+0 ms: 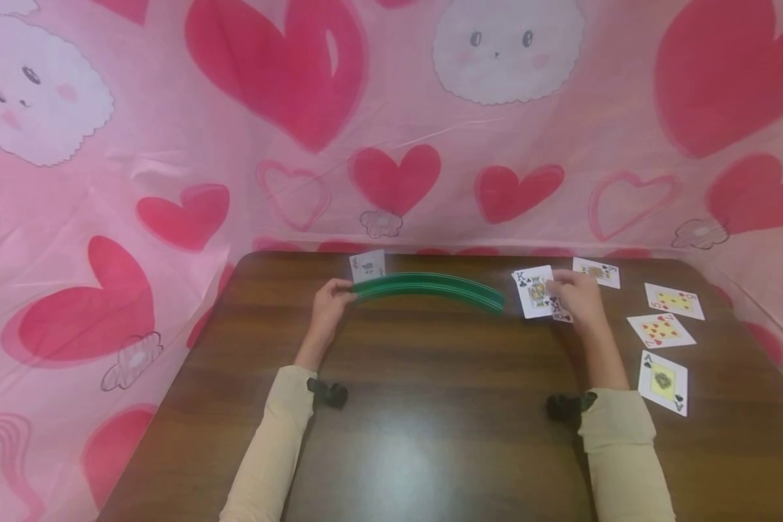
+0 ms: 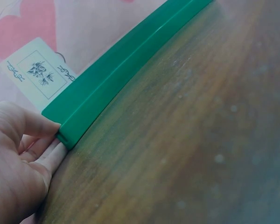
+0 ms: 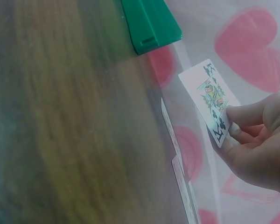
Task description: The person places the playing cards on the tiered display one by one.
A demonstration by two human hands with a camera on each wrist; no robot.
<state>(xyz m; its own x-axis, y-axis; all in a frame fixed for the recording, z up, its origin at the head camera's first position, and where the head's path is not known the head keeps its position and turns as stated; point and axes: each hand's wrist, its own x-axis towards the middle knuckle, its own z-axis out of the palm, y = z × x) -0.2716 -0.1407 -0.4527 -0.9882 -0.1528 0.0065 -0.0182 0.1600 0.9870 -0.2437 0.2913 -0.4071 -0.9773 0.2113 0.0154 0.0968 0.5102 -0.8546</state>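
A curved green card holder [image 1: 431, 283] stands toward the back of the table. My left hand [image 1: 330, 308] pinches its left end, thumb on the near side in the left wrist view. A joker card [image 2: 39, 73] rises behind the holder at that end, its lower edge hidden. To the right of the holder, my right hand [image 1: 577, 293] holds a king of clubs [image 3: 207, 100] between thumb and fingers, face toward me, apart from the holder. Part of another card [image 1: 563, 313] shows beside the king under the hand; whether it is held or lying down I cannot tell.
On the right side of the table lie another king [image 1: 597, 272], a red number card [image 1: 675, 301], a seven of hearts [image 1: 662, 330] and an ace of spades [image 1: 663, 382], all face up. Pink cloth [image 1: 417, 109] with hearts hangs behind the brown table [image 1: 431, 428].
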